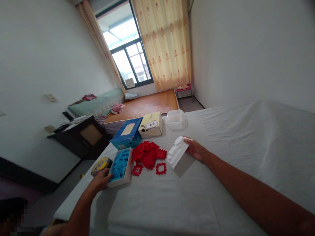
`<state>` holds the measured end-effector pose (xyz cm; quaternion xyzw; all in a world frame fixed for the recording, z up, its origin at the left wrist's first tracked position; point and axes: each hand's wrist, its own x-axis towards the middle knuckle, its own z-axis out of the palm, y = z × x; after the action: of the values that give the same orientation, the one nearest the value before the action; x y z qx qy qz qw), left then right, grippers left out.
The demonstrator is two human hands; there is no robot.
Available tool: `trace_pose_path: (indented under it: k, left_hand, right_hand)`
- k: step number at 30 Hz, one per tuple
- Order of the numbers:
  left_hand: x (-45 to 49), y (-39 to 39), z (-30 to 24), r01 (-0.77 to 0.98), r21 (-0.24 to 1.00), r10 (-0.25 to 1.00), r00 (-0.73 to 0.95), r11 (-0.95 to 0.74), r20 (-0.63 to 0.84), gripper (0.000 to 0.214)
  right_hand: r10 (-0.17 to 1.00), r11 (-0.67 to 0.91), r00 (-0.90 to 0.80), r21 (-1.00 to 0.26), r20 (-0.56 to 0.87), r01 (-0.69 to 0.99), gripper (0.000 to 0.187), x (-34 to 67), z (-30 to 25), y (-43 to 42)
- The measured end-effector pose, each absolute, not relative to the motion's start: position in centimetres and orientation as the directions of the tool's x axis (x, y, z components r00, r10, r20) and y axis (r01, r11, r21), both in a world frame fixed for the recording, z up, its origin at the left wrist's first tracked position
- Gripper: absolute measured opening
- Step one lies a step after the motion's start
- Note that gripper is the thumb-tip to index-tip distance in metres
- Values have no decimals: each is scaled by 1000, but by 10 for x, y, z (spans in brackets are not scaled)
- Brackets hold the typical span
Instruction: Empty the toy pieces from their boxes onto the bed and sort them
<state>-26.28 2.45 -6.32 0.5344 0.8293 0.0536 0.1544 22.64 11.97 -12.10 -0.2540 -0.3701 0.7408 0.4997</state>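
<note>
My left hand [100, 179] grips the near left rim of a white box [127, 175], its fingers closed over the edge. Small blue plastic pieces [121, 163] fill that box. In my right hand [195, 150] is a white molded plastic piece [177, 152] with a round raised part, held tilted above the table by its right end. Between the hands lies a heap of red interlocking plastic pieces [147, 154]. One red square frame [161, 168] lies apart on the near side of the heap.
Behind the red heap stand a blue box [126, 132], a pale yellow cartoon box [151, 124] and a clear plastic container [175, 119]. A round yellow tin [100, 165] sits near the left edge of the cloth-covered table [157, 206]. Part of a person [12, 213] shows lower left.
</note>
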Motion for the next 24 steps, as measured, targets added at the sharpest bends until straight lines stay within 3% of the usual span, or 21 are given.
trace_pose_path:
  k: [4,11,18,24]
  left_hand:
    - [-258,28,-62,755,418,854,-366,505,-371,33]
    - [-268,16,-24,662,510,834,-469,549,-290,42]
    - [-248,34,40,726,628,959,-248,280,-141,62]
    - [-194,69,36,791,600,991,-60,119,-117,53]
  right_hand:
    - [926,-236,-377,-790,-7,-566,35,227,-121,120]
    - [921,-264,-388,-762,-18,-592,30,226,-121,120]
    - [917,-280,-399,-760,-29,-587,28,227,-121,120]
    - [919,-282,-391,-768,-46,-575,30,227,-122,121]
